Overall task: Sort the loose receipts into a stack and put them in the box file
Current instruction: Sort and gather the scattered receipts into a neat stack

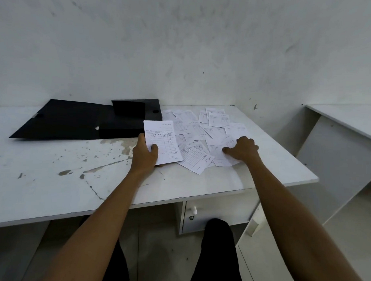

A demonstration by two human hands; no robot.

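My left hand (145,154) grips a white receipt (162,139) with a printed table and handwriting, held tilted up just above the desk. To its right, several loose receipts (198,128) lie scattered and overlapping on the white desk (74,178). My right hand (242,148) rests palm down on a receipt (220,157) at the near right of the pile, with thumb and fingers pinching its edge. The black box file (126,119) lies open behind my left hand, its lid (59,120) flapped out to the left.
The desk top is worn, with chipped patches and a crack near the front. A drawer with a knob (193,210) sits under the desk's right side. A second white desk (345,122) stands to the right. A wall rises close behind.
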